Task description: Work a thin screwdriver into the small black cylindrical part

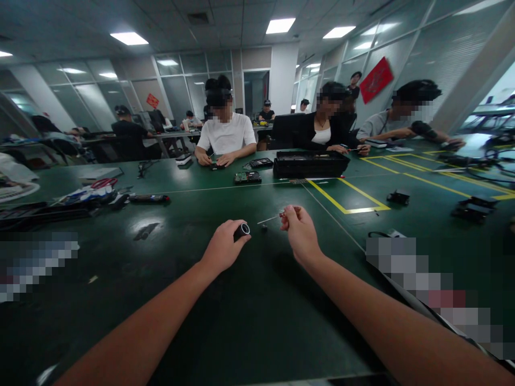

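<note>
My left hand [228, 244] is closed around a black cylindrical part [242, 230], whose ringed, light-edged end faces right. To its right, my right hand [300, 230] pinches a thin metal rod [267, 220] that sticks out leftward toward the cylinder. The rod and the cylinder are apart. What the rod's other end looks like is hidden in my fingers. A small dark piece [264, 228] lies on the green table [225, 332] between my hands.
A long black housing [311, 164] and a green circuit board [247, 177] lie beyond my hands. A black tube [149, 198] and a cluttered pile are at left. Black parts [398, 197] sit right of the yellow tape. Several people work across the table.
</note>
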A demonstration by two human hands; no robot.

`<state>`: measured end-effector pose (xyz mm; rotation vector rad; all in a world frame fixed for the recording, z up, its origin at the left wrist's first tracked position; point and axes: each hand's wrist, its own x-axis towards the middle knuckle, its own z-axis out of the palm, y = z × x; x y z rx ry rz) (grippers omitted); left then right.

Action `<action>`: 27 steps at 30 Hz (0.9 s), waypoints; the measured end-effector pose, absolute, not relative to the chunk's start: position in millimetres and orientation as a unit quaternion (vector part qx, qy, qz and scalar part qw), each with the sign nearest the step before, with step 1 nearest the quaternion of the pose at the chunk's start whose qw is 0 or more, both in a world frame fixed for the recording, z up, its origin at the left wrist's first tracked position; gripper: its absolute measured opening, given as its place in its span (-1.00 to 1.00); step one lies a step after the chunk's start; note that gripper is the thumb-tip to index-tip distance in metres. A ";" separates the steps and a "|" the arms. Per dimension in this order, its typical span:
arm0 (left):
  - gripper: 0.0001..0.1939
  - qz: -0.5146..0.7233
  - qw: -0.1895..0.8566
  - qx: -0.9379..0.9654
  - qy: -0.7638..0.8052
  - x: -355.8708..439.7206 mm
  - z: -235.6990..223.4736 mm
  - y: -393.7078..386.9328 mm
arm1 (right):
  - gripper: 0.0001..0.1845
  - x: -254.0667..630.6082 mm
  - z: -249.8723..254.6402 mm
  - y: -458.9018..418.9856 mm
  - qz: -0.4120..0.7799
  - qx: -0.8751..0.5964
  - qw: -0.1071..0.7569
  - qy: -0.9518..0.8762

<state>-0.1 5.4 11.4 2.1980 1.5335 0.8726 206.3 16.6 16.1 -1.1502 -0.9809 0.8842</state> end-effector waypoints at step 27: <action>-0.70 0.085 0.099 0.832 0.539 82.0 20.7 76.5 | -0.69 211.9 17.0 14.9 0.278 -0.484 0.663 -0.499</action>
